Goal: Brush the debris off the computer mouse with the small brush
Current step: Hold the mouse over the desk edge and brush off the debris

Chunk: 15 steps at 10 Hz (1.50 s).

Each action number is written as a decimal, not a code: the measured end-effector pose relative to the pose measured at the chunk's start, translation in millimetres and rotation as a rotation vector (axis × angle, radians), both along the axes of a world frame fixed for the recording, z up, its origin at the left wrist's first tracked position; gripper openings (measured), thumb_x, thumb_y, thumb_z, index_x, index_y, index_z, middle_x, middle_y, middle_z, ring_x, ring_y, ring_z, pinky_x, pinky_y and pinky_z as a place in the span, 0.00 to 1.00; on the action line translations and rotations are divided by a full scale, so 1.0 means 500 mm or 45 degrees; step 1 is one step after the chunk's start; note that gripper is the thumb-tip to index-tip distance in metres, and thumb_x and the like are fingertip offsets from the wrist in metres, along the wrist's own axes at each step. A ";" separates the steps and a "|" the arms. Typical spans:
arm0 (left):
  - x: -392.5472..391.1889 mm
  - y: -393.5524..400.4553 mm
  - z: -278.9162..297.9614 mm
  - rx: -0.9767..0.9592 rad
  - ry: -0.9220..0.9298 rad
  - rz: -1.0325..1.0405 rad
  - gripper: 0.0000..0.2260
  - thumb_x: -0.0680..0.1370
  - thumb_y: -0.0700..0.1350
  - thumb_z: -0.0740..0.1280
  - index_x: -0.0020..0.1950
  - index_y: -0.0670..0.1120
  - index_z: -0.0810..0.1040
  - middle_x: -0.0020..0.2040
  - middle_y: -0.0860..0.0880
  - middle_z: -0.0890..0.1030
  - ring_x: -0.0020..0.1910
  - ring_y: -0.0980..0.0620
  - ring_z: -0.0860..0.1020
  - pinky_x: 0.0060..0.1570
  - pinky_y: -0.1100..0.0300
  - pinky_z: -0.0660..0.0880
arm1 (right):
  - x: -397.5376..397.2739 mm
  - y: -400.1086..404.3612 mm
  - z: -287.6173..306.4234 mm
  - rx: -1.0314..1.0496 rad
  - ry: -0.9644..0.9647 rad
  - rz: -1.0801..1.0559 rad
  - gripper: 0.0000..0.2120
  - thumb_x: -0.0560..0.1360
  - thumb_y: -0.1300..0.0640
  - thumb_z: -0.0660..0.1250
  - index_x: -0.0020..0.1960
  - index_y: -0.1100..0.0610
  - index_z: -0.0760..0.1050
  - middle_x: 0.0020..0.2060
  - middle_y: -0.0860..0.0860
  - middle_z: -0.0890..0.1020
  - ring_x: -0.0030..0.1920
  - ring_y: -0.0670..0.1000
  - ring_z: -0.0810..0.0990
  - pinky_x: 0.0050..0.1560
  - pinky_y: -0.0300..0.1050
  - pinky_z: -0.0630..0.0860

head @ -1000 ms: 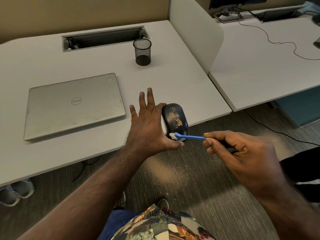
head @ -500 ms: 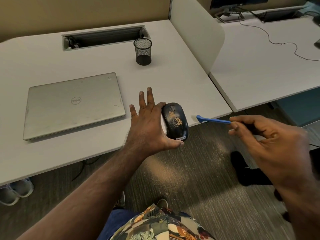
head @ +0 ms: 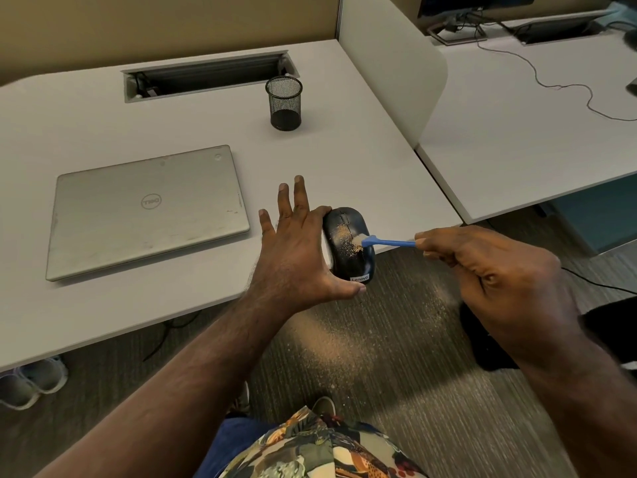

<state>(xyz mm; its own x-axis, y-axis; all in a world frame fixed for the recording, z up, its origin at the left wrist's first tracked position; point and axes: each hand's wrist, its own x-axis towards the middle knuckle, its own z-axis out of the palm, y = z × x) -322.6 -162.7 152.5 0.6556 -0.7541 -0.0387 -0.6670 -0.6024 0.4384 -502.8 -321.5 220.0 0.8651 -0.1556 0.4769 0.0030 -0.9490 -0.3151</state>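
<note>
Mouse [head: 348, 246], black, sits at the near edge of the white desk [head: 103, 312], its near end over the edge above the carpet [head: 379, 374]. A white label at that near end reads "Lenovo". Tan debris [head: 344, 236] speckles its top, from beside the scroll wheel to the middle. The left hand [head: 300, 257] holds the mouse from its left side, the thumb curled round the near end and one finger bent round the far end, while the other fingers spread straight over the desk. The right hand [head: 499, 270] grips the blue handle of the brush [head: 379, 241] in curled fingers; the pale bristles touch the right side of the mouse, at the debris. More tan dust lies scattered on the carpet below the desk edge. Left of the mouse lies a closed silver laptop [head: 148, 208] with "DELL" on its lid, seen upside down. Farther back stands a black mesh cup [head: 284, 103], near a cable slot [head: 206, 75] in the desk. A white divider [head: 389, 63] separates this desk from another on the right.
</note>
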 end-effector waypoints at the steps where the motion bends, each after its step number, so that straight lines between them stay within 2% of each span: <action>1: 0.002 0.002 -0.002 -0.006 -0.004 0.006 0.55 0.56 0.73 0.73 0.76 0.51 0.57 0.78 0.47 0.32 0.76 0.46 0.30 0.74 0.36 0.39 | -0.003 -0.007 0.000 -0.026 -0.001 0.008 0.13 0.72 0.73 0.70 0.55 0.64 0.81 0.51 0.55 0.84 0.51 0.49 0.83 0.60 0.33 0.75; 2: 0.003 0.001 -0.004 -0.004 0.002 0.003 0.55 0.56 0.73 0.73 0.76 0.52 0.57 0.78 0.47 0.32 0.76 0.46 0.30 0.73 0.36 0.40 | -0.003 -0.012 -0.003 -0.018 -0.033 -0.018 0.13 0.72 0.73 0.71 0.55 0.64 0.82 0.51 0.55 0.84 0.51 0.49 0.83 0.58 0.37 0.77; 3: 0.002 -0.002 -0.004 0.009 0.004 -0.007 0.55 0.57 0.73 0.73 0.76 0.51 0.57 0.78 0.47 0.32 0.76 0.46 0.30 0.73 0.36 0.40 | 0.001 -0.011 -0.006 0.011 -0.105 -0.024 0.10 0.74 0.70 0.69 0.55 0.64 0.82 0.51 0.55 0.84 0.52 0.48 0.83 0.59 0.36 0.77; 5: 0.004 -0.003 -0.006 0.002 -0.004 0.009 0.55 0.56 0.73 0.72 0.76 0.51 0.56 0.78 0.47 0.32 0.76 0.46 0.30 0.74 0.36 0.40 | 0.004 -0.012 -0.010 0.011 -0.054 0.029 0.12 0.74 0.69 0.66 0.55 0.64 0.82 0.52 0.55 0.84 0.53 0.46 0.82 0.60 0.35 0.76; 7: 0.004 -0.005 -0.005 0.012 0.018 0.002 0.55 0.56 0.73 0.73 0.76 0.52 0.56 0.78 0.47 0.32 0.76 0.46 0.30 0.74 0.36 0.39 | -0.001 -0.021 -0.007 0.032 -0.103 -0.003 0.11 0.74 0.71 0.67 0.54 0.64 0.81 0.50 0.54 0.84 0.53 0.45 0.81 0.60 0.35 0.76; 8: 0.000 -0.010 -0.005 0.016 0.017 -0.015 0.56 0.57 0.73 0.73 0.77 0.51 0.56 0.78 0.47 0.31 0.76 0.46 0.30 0.74 0.36 0.39 | 0.009 -0.012 -0.008 0.032 -0.116 0.035 0.11 0.76 0.68 0.64 0.54 0.65 0.81 0.51 0.56 0.84 0.54 0.46 0.81 0.60 0.34 0.76; 9: 0.001 -0.012 -0.006 0.005 0.010 -0.010 0.56 0.56 0.74 0.72 0.77 0.51 0.56 0.78 0.47 0.32 0.76 0.46 0.30 0.74 0.37 0.39 | 0.014 -0.011 -0.006 0.005 -0.074 0.068 0.12 0.76 0.66 0.62 0.55 0.64 0.81 0.52 0.56 0.84 0.53 0.48 0.82 0.60 0.36 0.76; 10: 0.004 -0.009 -0.006 -0.003 -0.004 0.000 0.56 0.56 0.74 0.72 0.76 0.51 0.56 0.78 0.47 0.33 0.76 0.46 0.31 0.74 0.37 0.39 | 0.005 -0.018 -0.004 0.019 -0.040 0.086 0.12 0.76 0.66 0.63 0.55 0.63 0.81 0.52 0.55 0.84 0.53 0.49 0.83 0.57 0.42 0.79; 11: 0.006 -0.005 -0.005 -0.013 -0.004 0.002 0.55 0.56 0.73 0.73 0.76 0.52 0.57 0.78 0.47 0.33 0.76 0.46 0.31 0.73 0.37 0.39 | -0.006 -0.028 -0.002 0.010 -0.051 0.060 0.12 0.74 0.69 0.65 0.55 0.62 0.81 0.52 0.52 0.83 0.53 0.47 0.82 0.57 0.43 0.79; 13: -0.001 -0.012 -0.004 0.001 -0.010 -0.024 0.55 0.57 0.73 0.73 0.76 0.52 0.56 0.78 0.47 0.32 0.76 0.46 0.30 0.73 0.37 0.38 | 0.009 -0.007 -0.007 0.068 -0.133 0.009 0.11 0.77 0.65 0.62 0.54 0.65 0.82 0.51 0.55 0.84 0.52 0.46 0.81 0.59 0.34 0.76; 15: -0.003 -0.012 -0.003 0.016 -0.015 -0.026 0.55 0.57 0.73 0.72 0.76 0.52 0.55 0.78 0.47 0.31 0.76 0.46 0.29 0.73 0.37 0.38 | 0.016 0.004 -0.009 -0.015 -0.054 0.028 0.11 0.74 0.69 0.67 0.54 0.64 0.82 0.50 0.56 0.85 0.51 0.49 0.83 0.58 0.38 0.77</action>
